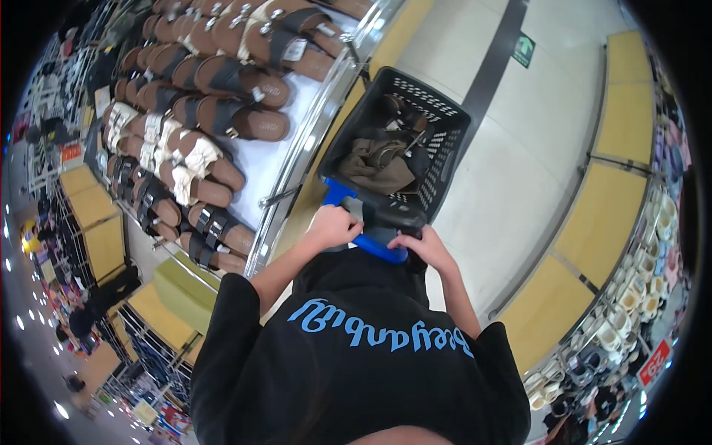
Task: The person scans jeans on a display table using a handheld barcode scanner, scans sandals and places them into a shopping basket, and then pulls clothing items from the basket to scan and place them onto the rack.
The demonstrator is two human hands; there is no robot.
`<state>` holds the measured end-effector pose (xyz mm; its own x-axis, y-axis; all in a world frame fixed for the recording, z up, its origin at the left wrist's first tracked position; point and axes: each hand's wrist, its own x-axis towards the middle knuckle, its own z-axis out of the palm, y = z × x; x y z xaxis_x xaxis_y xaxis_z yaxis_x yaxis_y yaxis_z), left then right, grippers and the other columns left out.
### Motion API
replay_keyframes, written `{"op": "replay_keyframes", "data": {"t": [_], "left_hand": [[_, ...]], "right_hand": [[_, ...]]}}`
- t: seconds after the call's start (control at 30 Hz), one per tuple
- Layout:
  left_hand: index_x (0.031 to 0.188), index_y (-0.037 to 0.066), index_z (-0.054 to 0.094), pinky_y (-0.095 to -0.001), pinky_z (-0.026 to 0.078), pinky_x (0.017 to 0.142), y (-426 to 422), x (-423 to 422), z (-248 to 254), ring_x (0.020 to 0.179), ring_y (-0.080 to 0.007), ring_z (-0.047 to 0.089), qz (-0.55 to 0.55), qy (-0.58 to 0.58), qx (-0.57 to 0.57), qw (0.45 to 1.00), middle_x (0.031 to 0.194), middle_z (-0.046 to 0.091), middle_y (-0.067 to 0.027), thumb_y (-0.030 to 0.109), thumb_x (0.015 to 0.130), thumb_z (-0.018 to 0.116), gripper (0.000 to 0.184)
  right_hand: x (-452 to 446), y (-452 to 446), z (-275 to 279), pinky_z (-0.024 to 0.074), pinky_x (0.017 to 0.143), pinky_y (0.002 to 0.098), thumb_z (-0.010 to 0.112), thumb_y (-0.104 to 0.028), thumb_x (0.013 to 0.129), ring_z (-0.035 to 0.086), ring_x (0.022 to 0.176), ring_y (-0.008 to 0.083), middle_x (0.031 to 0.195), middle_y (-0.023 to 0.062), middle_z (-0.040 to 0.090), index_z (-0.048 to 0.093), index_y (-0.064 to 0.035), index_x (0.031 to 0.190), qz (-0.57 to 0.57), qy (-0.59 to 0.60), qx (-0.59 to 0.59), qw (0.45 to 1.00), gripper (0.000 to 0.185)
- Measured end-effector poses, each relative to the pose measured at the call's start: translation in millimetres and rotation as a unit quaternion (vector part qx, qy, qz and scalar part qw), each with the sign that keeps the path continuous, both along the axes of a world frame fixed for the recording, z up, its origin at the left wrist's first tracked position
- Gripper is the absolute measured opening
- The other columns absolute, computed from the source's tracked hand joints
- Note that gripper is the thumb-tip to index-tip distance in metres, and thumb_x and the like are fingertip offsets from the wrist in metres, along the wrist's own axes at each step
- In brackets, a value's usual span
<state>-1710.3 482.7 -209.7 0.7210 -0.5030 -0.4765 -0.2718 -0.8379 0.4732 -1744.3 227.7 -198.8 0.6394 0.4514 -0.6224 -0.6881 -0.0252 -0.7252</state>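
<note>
My left hand (333,227) is closed round the left side of a blue cart handle (376,248). At the handle's right end, my right hand (428,248) is closed on it too. Just beyond the hands stands a black plastic shopping basket (450,159) with perforated walls, carried on the cart. Inside it lies a crumpled brown-olive cloth item (377,169). Darker things, partly in shadow, lie beside the cloth, and I cannot make out what they all are.
Rows of brown-soled sandals (245,81) cover a white display with a metal rail (293,167) close on the left. Pale tiled floor (512,156) runs ahead and right. Yellow panels (593,230) and shoe racks (630,297) line the right side. A person (96,304) is far left.
</note>
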Motion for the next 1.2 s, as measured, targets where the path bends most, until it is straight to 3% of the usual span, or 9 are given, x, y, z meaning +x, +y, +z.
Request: {"op": "replay_keyframes", "data": {"t": [0.13, 0.3, 0.37, 0.5, 0.57, 0.73, 0.87, 1.13, 1.2], "left_hand": [[0.062, 0.011, 0.069, -0.0424, 0.047, 0.056, 3, -6, -1, 0.056, -0.0322, 0.060, 0.014, -0.032, -0.011, 0.999, 0.057, 0.060, -0.0138, 0.035, 0.075, 0.055, 0.031], [0.058, 0.008, 0.066, -0.0430, 0.048, 0.056, 14, -16, 4, 0.058, -0.0327, 0.062, 0.014, -0.066, -0.058, 0.996, 0.059, 0.061, -0.0158, 0.034, 0.073, 0.053, 0.033], [0.060, 0.011, 0.068, -0.0439, 0.047, 0.055, 20, -27, -17, 0.056, -0.0332, 0.061, 0.015, -0.098, -0.077, 0.992, 0.057, 0.060, -0.0151, 0.036, 0.075, 0.053, 0.033], [0.057, 0.012, 0.066, -0.0428, 0.046, 0.051, 37, -43, -16, 0.054, -0.0327, 0.060, 0.018, -0.112, -0.137, 0.984, 0.057, 0.060, -0.0141, 0.036, 0.073, 0.054, 0.031], [0.058, 0.011, 0.067, -0.0413, 0.044, 0.049, 47, -50, -14, 0.053, -0.0321, 0.060, -0.010, -0.111, -0.157, 0.981, 0.055, 0.059, -0.0142, 0.039, 0.074, 0.056, 0.033], [0.059, 0.010, 0.066, -0.0399, 0.043, 0.047, 76, -69, -16, 0.052, -0.0310, 0.059, -0.075, -0.145, -0.194, 0.967, 0.051, 0.057, -0.0132, 0.058, 0.074, 0.057, 0.051], [0.065, 0.011, 0.068, -0.0395, 0.042, 0.047, 94, -85, -14, 0.053, -0.0306, 0.059, -0.136, -0.121, -0.179, 0.967, 0.052, 0.058, -0.0119, 0.071, 0.064, 0.060, 0.060], [0.061, 0.011, 0.068, -0.0378, 0.041, 0.045, 112, -125, -15, 0.051, -0.0302, 0.059, -0.122, -0.144, -0.173, 0.967, 0.050, 0.056, -0.0116, 0.073, 0.062, 0.059, 0.062], [0.061, 0.011, 0.068, -0.0375, 0.041, 0.045, 115, -137, -14, 0.051, -0.0302, 0.058, -0.108, -0.150, -0.173, 0.968, 0.050, 0.056, -0.0116, 0.073, 0.062, 0.059, 0.062]], "right_hand": [[-9, 32, 14, 0.0427, 0.082, 0.0258, 0.062, -0.017, 0.081, 0.057, 0.093, 0.0110, 0.099, 0.0054, 0.065, 0.065, -0.0012, 0.103, -0.071, -0.018, 0.016, 0.997, 0.027], [-62, 80, -17, 0.0451, 0.081, 0.0308, 0.064, -0.020, 0.081, 0.059, 0.088, 0.0165, 0.092, 0.0082, 0.066, 0.064, 0.0026, 0.100, -0.143, -0.143, -0.155, 0.967, 0.030], [-73, 90, -14, 0.0455, 0.079, 0.0305, 0.064, -0.020, 0.082, 0.060, 0.085, 0.0164, 0.091, 0.0088, 0.066, 0.064, 0.0044, 0.097, -0.195, -0.130, -0.197, 0.952, 0.028], [-88, 106, -27, 0.0474, 0.075, 0.0283, 0.061, -0.018, 0.084, 0.062, 0.078, 0.0161, 0.085, 0.0091, 0.065, 0.062, 0.0060, 0.091, -0.305, -0.104, -0.121, 0.939, 0.025], [-99, 111, -48, 0.0485, 0.071, 0.0285, 0.061, -0.029, 0.086, 0.062, 0.076, 0.0168, 0.083, 0.0113, 0.065, 0.060, 0.0042, 0.094, -0.350, -0.088, -0.107, 0.927, 0.034], [-117, 134, -44, 0.0503, 0.069, 0.0275, 0.060, -0.032, 0.087, 0.064, 0.073, 0.0186, 0.083, 0.0157, 0.066, 0.058, 0.0042, 0.096, -0.346, -0.069, -0.168, 0.921, 0.038], [-138, 157, -35, 0.0502, 0.064, 0.0272, 0.058, -0.034, 0.088, 0.063, 0.068, 0.0183, 0.080, 0.0155, 0.066, 0.057, 0.0028, 0.096, -0.358, -0.060, -0.154, 0.919, 0.038], [-180, 166, -44, 0.0451, 0.071, 0.0256, 0.059, -0.029, 0.088, 0.058, 0.078, 0.0134, 0.088, 0.0090, 0.063, 0.057, 0.0048, 0.105, -0.295, -0.078, -0.194, 0.932, 0.038], [-189, 168, -48, 0.0444, 0.066, 0.0247, 0.058, -0.032, 0.088, 0.057, 0.073, 0.0118, 0.083, 0.0058, 0.063, 0.059, 0.0039, 0.101, -0.296, -0.090, -0.200, 0.930, 0.038]]}}
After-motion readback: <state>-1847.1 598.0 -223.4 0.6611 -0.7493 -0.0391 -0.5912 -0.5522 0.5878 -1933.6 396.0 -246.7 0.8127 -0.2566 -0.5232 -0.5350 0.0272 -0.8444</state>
